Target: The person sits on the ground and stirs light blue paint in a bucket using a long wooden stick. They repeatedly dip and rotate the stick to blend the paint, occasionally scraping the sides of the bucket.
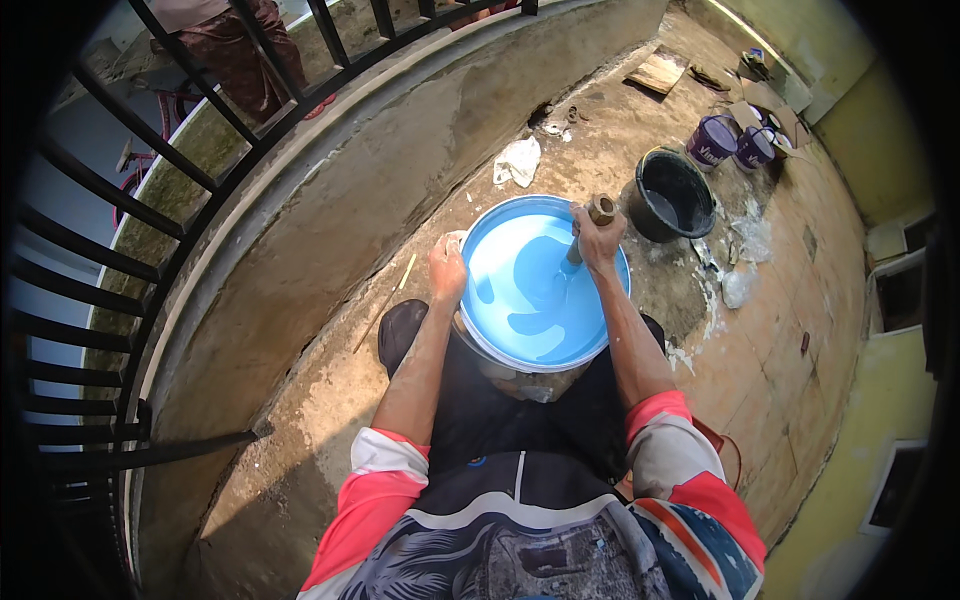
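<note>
A large white bucket (543,368) of light blue paint (500,250) stands between my knees. My left hand (447,268) is closed on the left side of its rim, steadying contact with the edge. In my right hand (599,240), at the right side of the bucket, is a thick round wooden stick (601,208) held upright. Its upper end shows above my fist, and its lower part goes down into the paint, which hides its tip. Ripples and darker blue patches mark the paint's surface around the stick.
A black bucket (672,195) stands just beyond my right hand, with two purple paint pails (711,142) behind it. A white rag (517,162) and crumpled plastic (738,287) lie on the floor. A low wall (330,240) with black railings (215,185) runs along the left; a person (235,50) is beyond it.
</note>
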The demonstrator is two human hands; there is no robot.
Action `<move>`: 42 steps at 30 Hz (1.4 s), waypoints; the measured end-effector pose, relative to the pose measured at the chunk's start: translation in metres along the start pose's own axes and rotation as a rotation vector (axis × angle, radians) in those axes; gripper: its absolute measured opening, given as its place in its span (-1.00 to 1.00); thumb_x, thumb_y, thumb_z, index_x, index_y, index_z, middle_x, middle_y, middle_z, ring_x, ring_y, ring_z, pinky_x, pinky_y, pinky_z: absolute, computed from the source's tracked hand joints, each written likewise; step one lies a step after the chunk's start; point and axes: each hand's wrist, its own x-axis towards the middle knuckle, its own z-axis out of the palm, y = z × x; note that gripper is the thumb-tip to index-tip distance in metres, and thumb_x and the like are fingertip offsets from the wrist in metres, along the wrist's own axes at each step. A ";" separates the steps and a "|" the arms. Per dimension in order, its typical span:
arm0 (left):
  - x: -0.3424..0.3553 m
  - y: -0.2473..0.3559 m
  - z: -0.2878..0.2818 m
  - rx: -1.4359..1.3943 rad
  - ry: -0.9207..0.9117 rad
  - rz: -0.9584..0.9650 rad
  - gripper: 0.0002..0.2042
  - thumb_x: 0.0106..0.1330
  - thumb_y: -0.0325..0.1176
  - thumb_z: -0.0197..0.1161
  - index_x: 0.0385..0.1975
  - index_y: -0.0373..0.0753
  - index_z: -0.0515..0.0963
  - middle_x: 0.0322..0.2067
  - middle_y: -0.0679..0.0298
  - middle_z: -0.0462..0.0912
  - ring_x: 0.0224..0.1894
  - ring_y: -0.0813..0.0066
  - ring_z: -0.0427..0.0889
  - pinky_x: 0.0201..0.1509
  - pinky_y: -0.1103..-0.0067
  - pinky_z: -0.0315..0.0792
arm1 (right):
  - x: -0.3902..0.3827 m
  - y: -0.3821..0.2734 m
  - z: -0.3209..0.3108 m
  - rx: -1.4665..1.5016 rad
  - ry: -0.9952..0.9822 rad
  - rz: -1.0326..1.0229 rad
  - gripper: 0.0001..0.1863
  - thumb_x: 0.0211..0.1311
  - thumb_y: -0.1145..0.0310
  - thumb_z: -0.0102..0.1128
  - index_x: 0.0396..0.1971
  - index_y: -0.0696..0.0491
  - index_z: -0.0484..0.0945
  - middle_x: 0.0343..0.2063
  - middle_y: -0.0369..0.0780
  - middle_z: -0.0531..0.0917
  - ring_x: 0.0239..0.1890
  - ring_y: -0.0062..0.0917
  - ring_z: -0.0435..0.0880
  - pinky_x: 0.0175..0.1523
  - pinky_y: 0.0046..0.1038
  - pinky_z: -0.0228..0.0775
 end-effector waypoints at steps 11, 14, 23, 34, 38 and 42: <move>-0.001 0.005 -0.001 0.015 0.004 -0.063 -0.68 0.52 -0.36 -0.08 -0.15 -0.39 0.64 -0.28 0.04 0.72 -0.20 0.26 0.67 -0.06 0.38 0.49 | -0.013 -0.010 0.007 0.057 -0.201 0.230 -0.80 0.13 0.52 0.34 -0.56 0.05 0.46 -0.68 -0.36 0.52 -0.68 -0.70 0.46 -0.60 -0.56 0.27; 0.002 0.004 -0.001 -0.008 0.002 -0.015 -0.68 0.53 -0.35 -0.07 -0.15 -0.39 0.64 -0.27 0.05 0.72 -0.20 0.27 0.67 -0.05 0.38 0.49 | 0.000 -0.006 0.011 0.009 0.007 -0.001 -0.78 0.13 0.53 0.34 -0.57 0.06 0.44 -0.69 -0.37 0.51 -0.66 -0.71 0.47 -0.57 -0.57 0.28; 0.002 -0.003 -0.005 0.049 -0.022 -0.049 -0.66 0.52 -0.35 -0.10 -0.13 -0.37 0.66 -0.22 0.07 0.73 -0.14 0.29 0.66 0.02 0.40 0.46 | -0.044 -0.012 0.016 0.323 -0.264 0.262 -0.79 0.15 0.57 0.29 -0.51 0.05 0.40 -0.67 -0.34 0.48 -0.68 -0.69 0.41 -0.58 -0.54 0.26; 0.005 -0.011 -0.005 0.102 -0.024 0.064 -0.66 0.48 -0.39 -0.13 -0.15 -0.37 0.65 -0.22 0.04 0.71 -0.12 0.18 0.67 0.03 0.37 0.47 | -0.019 0.011 0.058 0.261 0.158 -0.019 -0.78 0.14 0.56 0.31 -0.54 0.06 0.41 -0.68 -0.35 0.48 -0.65 -0.69 0.44 -0.55 -0.55 0.25; 0.004 -0.007 -0.005 0.084 -0.040 0.072 -0.66 0.47 -0.40 -0.13 -0.15 -0.38 0.65 -0.20 0.04 0.71 -0.11 0.21 0.67 0.04 0.38 0.47 | -0.056 -0.020 0.048 0.390 -0.316 0.238 -0.78 0.15 0.57 0.33 -0.51 0.05 0.41 -0.69 -0.35 0.46 -0.66 -0.70 0.43 -0.56 -0.55 0.23; 0.004 -0.020 -0.010 0.077 -0.038 0.138 -0.65 0.49 -0.38 -0.13 -0.16 -0.37 0.66 -0.22 0.06 0.72 -0.13 0.23 0.68 0.04 0.39 0.48 | -0.043 -0.028 0.006 0.148 -0.315 0.273 -0.77 0.12 0.54 0.34 -0.59 0.05 0.44 -0.68 -0.37 0.49 -0.65 -0.70 0.46 -0.56 -0.57 0.26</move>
